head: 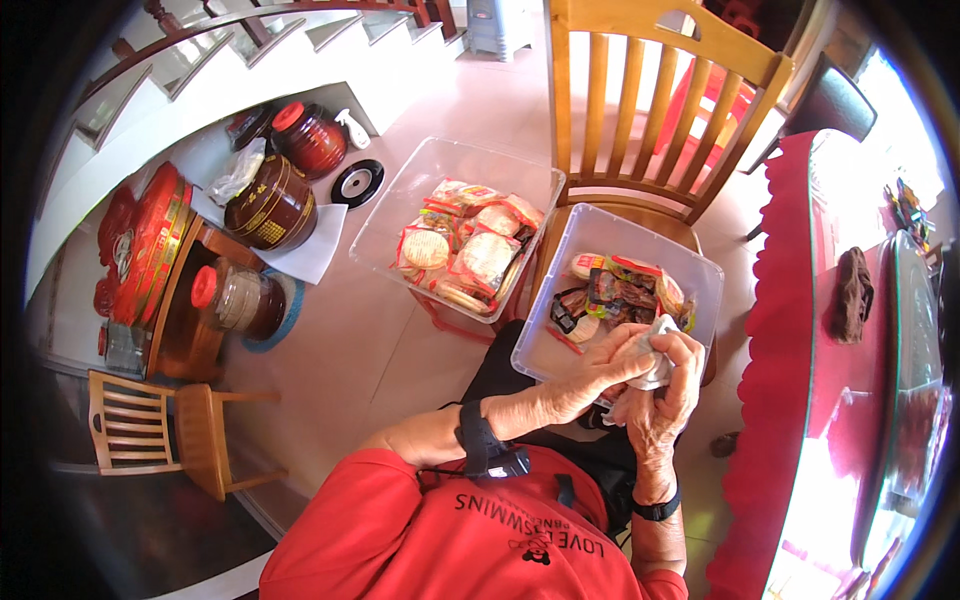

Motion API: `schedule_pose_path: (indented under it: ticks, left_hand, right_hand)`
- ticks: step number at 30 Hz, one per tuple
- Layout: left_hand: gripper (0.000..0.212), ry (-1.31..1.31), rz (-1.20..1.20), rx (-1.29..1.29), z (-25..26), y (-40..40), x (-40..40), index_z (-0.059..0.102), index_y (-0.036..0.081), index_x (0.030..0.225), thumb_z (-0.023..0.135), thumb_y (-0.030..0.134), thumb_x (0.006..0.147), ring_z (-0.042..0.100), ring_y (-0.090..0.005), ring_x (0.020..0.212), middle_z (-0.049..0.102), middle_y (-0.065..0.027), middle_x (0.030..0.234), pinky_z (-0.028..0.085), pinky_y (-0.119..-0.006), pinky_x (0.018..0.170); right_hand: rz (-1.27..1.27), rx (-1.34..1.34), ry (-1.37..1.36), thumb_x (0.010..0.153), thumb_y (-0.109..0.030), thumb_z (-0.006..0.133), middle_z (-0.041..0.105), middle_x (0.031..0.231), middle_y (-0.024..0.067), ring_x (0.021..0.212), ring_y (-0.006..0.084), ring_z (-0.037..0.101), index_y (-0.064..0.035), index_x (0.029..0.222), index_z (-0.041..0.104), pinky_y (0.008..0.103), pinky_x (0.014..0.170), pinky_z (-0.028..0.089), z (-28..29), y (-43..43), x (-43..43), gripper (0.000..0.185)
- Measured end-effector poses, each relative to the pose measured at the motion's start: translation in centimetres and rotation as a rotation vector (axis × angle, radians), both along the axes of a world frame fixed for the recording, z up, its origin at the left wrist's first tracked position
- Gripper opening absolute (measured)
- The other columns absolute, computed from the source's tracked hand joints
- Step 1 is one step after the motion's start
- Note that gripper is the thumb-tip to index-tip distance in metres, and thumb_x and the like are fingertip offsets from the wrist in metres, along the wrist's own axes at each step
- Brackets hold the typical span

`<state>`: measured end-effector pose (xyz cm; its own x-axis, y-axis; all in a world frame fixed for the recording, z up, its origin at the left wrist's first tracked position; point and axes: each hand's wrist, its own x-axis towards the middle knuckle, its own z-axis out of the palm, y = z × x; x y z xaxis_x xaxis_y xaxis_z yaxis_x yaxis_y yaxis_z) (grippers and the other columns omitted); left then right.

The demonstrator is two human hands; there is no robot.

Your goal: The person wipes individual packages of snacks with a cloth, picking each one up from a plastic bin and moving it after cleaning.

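My left hand (611, 360) and my right hand (667, 401) meet in front of me, over the near right corner of a clear plastic bin (540, 352). A crumpled white cloth or wrapper (654, 364) is pinched between them, and both sets of fingers grip it. The fingers hide part of it, so what it is exactly cannot be told. Inside this bin lie packaged snacks (622, 292), some dark in clear bags and some round and pale. To its left, a second clear plastic bin (382, 217) holds round, pale packaged cakes or crackers (487, 255) in red-edged clear wrappers.
The right bin rests on a wooden chair (630, 105), the left one on a red stool (450, 322). A red-clothed table (772, 322) borders my right. Beneath the stairs (247, 67) stand a brown jar (274, 202) and red-lidded jars (311, 142). Another wooden chair (199, 435) is at left.
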<state>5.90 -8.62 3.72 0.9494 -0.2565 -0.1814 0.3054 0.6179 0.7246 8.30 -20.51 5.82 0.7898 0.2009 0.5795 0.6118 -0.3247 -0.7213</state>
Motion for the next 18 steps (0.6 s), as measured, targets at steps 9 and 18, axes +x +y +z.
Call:
schedule_pose_path:
  ticks: [9, 18]
  left_hand:
    - [0.046, 0.038, -0.006, -0.267, -0.4, 2.7, 0.9, 0.04, 0.004, 0.13, 0.052, 0.009, 0.086, 0.056, -0.0168, 0.107, 0.053, -0.0067, 0.122, 0.049, -0.031, 0.087]
    - [0.043, -0.169, -0.01, 0.017, -0.5, 2.6, 0.8, 0.044, 0.01, 0.127, 0.059, 0.008, 0.087, 0.055, -0.0142, 0.106, 0.053, -0.0037, 0.117, 0.051, -0.03, 0.086]
  right_hand:
    - [-0.07, 0.145, 0.361, 0.067, 0.014, 0.046, 0.057, 0.093, 0.0144, 0.084, 0.0313, 0.058, -0.0029, 0.097, 0.056, 0.0319, 0.077, 0.047, -1.6, -3.6, 1.9, 0.036]
    - [-0.033, -0.335, -0.305, 0.055, -0.003, 0.066, 0.055, 0.099, 0.0091, 0.085, 0.0279, 0.055, -0.0088, 0.097, 0.06, 0.0363, 0.071, 0.049, 3.3, 1.1, 1.2, 0.042]
